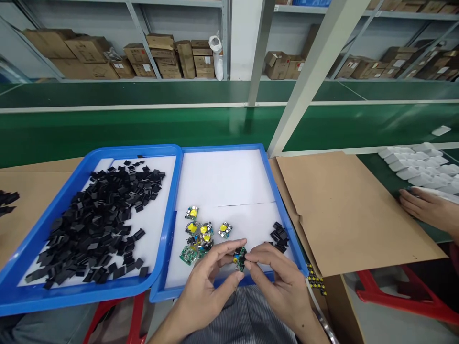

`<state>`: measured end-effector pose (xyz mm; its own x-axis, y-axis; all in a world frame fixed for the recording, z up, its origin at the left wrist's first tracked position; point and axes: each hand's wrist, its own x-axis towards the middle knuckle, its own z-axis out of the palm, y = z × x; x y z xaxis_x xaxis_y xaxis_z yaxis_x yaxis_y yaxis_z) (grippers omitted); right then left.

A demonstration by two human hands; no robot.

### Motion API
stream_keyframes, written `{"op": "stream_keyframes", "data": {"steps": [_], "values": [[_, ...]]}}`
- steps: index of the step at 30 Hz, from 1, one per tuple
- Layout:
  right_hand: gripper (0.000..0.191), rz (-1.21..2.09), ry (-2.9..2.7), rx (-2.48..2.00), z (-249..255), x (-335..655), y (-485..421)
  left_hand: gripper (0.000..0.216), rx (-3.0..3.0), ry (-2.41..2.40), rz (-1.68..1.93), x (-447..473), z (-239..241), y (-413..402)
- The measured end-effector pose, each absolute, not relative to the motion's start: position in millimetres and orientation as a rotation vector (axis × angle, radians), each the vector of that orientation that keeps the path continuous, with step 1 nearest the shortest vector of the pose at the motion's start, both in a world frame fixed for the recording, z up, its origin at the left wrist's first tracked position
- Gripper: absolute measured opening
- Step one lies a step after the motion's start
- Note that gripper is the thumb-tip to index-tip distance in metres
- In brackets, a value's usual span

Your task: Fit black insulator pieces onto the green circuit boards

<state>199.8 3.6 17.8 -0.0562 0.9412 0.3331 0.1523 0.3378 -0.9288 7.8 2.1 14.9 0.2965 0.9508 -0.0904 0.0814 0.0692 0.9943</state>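
Note:
Both my hands pinch one small green circuit board (240,258) with a yellow part, held just above the near edge of the right blue tray (273,191). My left hand (208,282) grips it from the left, my right hand (283,282) from the right. Several more small circuit boards (202,234) with yellow parts lie on the tray's white liner just left of my fingers. A small heap of black pieces (279,236) lies in the same tray, close to my right hand.
A left blue tray (71,186) holds a big pile of black plastic pieces (100,220). Brown cardboard (351,210) covers the table at right. Another person's hand (426,208) rests near rows of white housings (419,165). A green conveyor belt (143,129) runs behind.

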Motion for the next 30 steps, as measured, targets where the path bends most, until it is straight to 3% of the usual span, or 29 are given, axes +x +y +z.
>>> {"op": "stream_keyframes", "data": {"steps": [17,20,23,30], "values": [[0.015,1.028,-1.534,-1.140,22,206,3,0.043,1.680,1.123,0.826,4,8,2],[0.008,1.244,-1.351,-1.191,20,209,5,0.049,1.833,1.111,0.818,5,8,1],[0.017,1.554,-1.114,-1.141,16,212,6,0.054,1.930,1.109,0.810,7,12,0],[0.015,1.723,-0.903,-0.957,2,218,6,0.053,1.921,1.057,0.817,17,31,4]]}}
